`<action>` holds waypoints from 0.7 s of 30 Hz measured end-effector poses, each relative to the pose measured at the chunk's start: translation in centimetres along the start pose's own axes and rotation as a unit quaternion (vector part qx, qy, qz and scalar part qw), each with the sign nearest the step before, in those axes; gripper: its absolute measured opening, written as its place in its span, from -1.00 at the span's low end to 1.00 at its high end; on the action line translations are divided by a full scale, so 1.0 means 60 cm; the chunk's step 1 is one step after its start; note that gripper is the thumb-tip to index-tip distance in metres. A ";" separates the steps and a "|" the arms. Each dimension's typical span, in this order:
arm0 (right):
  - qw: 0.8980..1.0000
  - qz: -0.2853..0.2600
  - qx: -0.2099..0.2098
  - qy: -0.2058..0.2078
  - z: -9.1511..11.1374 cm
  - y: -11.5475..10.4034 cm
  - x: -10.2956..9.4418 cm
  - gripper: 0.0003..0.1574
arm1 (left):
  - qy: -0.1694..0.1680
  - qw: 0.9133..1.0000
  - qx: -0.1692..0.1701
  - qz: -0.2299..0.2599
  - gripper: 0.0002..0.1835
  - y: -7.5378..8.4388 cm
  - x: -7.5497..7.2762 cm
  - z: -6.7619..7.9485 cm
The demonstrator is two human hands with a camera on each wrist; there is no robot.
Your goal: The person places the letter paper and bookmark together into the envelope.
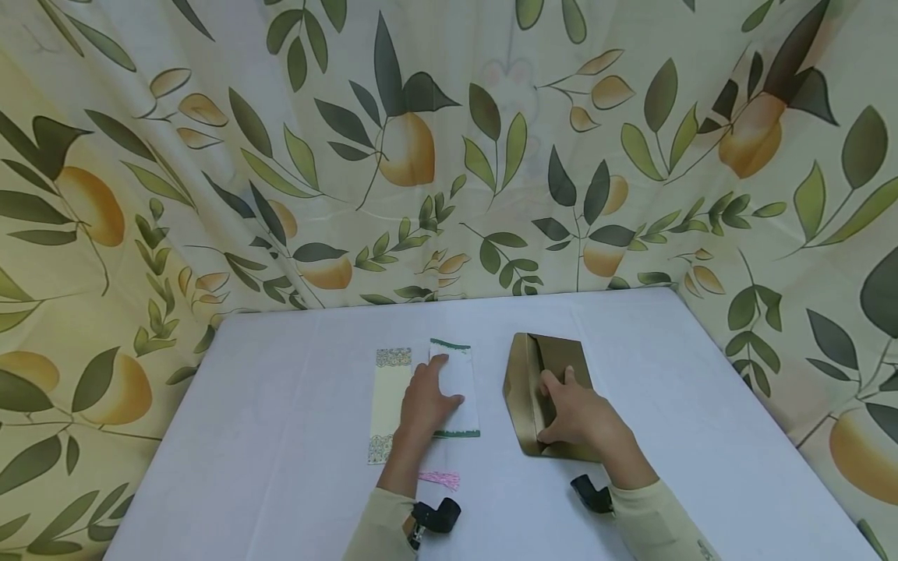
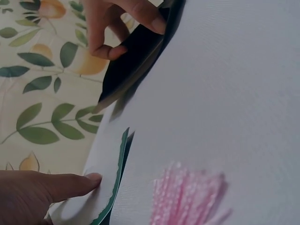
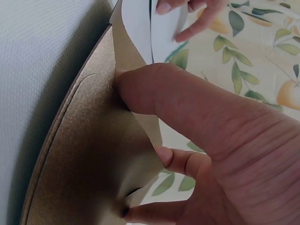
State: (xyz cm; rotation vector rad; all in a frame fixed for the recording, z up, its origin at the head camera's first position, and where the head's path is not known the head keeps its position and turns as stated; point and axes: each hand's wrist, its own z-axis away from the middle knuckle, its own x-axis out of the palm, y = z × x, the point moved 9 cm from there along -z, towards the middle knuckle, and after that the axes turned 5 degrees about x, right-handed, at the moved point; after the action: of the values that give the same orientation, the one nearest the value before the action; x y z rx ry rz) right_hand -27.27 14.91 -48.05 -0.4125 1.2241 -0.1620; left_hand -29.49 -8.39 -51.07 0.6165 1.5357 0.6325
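Note:
My left hand rests on a white card with green-edged ends, lying on the table; its thumb extends over the card in the left wrist view. To the right, a gold-brown envelope lies with its pointed flap folded out to the left. My right hand holds this envelope at its mouth, the thumb hooked at the edge and the fingers bent against the body. In the left wrist view the mouth gapes, dark inside. Part of the card is hidden under my left hand.
A cream paper strip with patterned ends lies left of the card. Below the card is a bundle of pink strands. Everything lies on a white-covered table, with a fruit-patterned curtain behind it.

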 end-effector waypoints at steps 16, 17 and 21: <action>1.000 -0.001 0.006 -0.001 0.000 0.003 0.002 -0.22 | -0.015 0.999 -0.016 0.047 -0.43 -0.008 -0.011 0.001; 1.000 -0.001 0.007 -0.001 0.000 0.003 0.002 -0.23 | -0.019 0.998 -0.019 0.048 -0.43 -0.009 -0.011 0.002; 1.000 -0.002 0.012 -0.006 0.001 0.004 0.004 -0.22 | -0.038 0.998 -0.022 0.052 -0.45 -0.010 -0.009 0.001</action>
State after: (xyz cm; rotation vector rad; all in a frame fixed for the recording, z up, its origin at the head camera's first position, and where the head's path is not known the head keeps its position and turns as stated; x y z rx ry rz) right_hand -27.13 15.05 -48.35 -0.3953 1.2089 -0.1768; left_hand -29.38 -9.19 -51.09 0.6829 1.4234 0.7116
